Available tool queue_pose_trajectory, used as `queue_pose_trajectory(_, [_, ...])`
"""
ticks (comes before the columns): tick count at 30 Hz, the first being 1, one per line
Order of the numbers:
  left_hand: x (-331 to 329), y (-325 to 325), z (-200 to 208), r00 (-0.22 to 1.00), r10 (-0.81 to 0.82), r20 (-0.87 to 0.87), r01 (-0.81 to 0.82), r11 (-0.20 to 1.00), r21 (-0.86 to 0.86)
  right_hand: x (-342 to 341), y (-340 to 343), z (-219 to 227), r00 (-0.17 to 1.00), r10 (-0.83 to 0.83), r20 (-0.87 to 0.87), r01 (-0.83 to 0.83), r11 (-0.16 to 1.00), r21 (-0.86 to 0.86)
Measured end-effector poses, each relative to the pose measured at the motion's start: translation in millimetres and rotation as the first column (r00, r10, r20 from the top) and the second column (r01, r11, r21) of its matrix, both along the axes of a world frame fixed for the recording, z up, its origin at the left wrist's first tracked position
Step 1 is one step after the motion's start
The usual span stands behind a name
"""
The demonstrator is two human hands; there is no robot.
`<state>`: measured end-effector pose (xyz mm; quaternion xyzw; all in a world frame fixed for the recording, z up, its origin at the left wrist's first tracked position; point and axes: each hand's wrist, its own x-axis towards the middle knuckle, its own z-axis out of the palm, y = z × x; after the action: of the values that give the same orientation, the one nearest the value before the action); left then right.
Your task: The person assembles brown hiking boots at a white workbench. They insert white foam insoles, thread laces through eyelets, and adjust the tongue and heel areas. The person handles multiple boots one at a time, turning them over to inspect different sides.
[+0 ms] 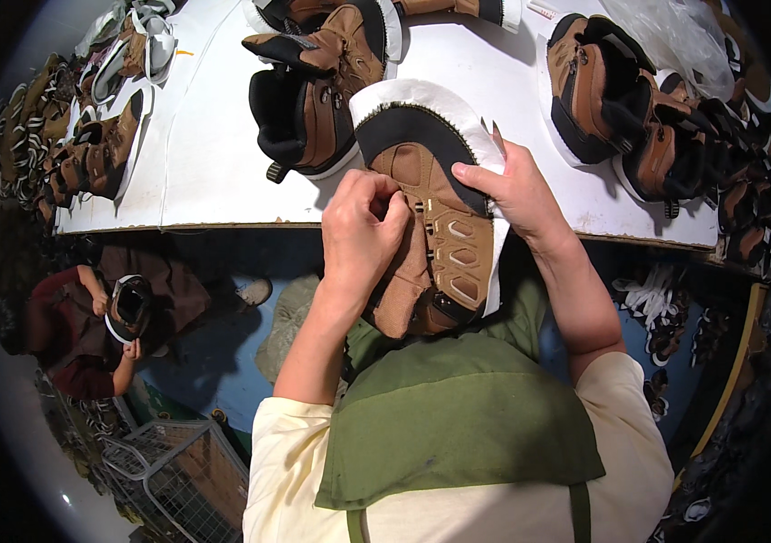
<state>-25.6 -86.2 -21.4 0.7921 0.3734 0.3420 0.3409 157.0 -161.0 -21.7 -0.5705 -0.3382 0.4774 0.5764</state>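
Observation:
A brown and black shoe upper (462, 231) with a broad white edge around its toe is held tilted in front of me, over the table's near edge. My right hand (526, 195) grips its right side, thumb on top by the black toe piece and fingers underneath. Two pointed tips of a small metal tool (498, 138) stick up beside that hand; the rest of the tool is hidden. My left hand (363, 226) is closed in a pinch at the upper's lacing edge, beside the brown tongue. Whether a thread is between those fingertips is too small to tell.
On the white table (209, 136), brown boots (317, 109) stand beyond my left hand and more boots (598, 100) at the right, near a clear plastic bag (675, 41). Shoe uppers (100, 163) lie far left. Below left, another person (73, 339) holds a shoe near a wire cart (191, 475).

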Motion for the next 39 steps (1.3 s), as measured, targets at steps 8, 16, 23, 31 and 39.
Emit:
queue_pose_trajectory(8, [5.0,1.5,-4.6,0.998,0.015,-0.06,-0.007,0.991,0.136,-0.8,-0.7,3.5,1.0,0.007,-0.023,-0.007,1.0,0.021])
queue_pose_trajectory(16, [6.4,6.0,-8.7,0.989,-0.022,-0.146,0.053,0.976,0.212,4.9,3.4,-7.0,0.997,0.018,-0.072,-0.018,1.0,-0.003])
queue_pose_trajectory(23, [6.2,8.6,-10.3,0.983,-0.04,-0.178,0.073,0.981,0.182,6.3,5.2,-11.0,0.995,-0.003,-0.1,0.001,1.0,-0.019])
queue_pose_trajectory(31, [2.9,9.0,-12.8,0.988,-0.005,-0.151,0.02,0.995,0.096,9.6,5.4,-11.5,0.998,0.005,-0.07,-0.007,1.0,-0.024])
queue_pose_trajectory(39, [-6.4,13.3,-10.8,0.998,-0.051,0.02,0.053,0.993,-0.106,21.9,6.0,-20.7,0.999,-0.036,-0.038,0.033,0.996,-0.08])
